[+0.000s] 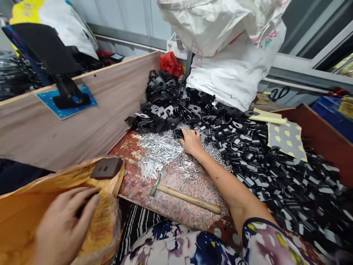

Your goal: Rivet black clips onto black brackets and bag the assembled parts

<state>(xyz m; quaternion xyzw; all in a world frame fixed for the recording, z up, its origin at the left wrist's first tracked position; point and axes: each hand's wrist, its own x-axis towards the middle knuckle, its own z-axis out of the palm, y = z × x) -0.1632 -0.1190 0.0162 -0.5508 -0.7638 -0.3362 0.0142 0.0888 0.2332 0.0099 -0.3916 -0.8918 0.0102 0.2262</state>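
Observation:
My right hand [191, 141] reaches to the front of the heap, its fingers closed on a black plastic part [178, 133]. Under and around it lies a pile of thin silvery metal pins [160, 151]. My left hand [67, 222] hovers over an orange plastic sack [23, 206], slightly blurred, its fingers loosely bent with a dark gap between thumb and fingers; I see no part in it. A hammer [190, 198] with a wooden handle lies on the worn red tabletop [132, 184] near my lap. A dark brown block [106, 168] rests at the sack's edge.
Black plastic parts [261, 173] spread in a large heap across the back and right. A big white sack [226, 70] stands behind them. A wooden board [118, 92] walls off the left, with a black phone stand [66, 84] on it. Patterned cloth [286, 140] lies right.

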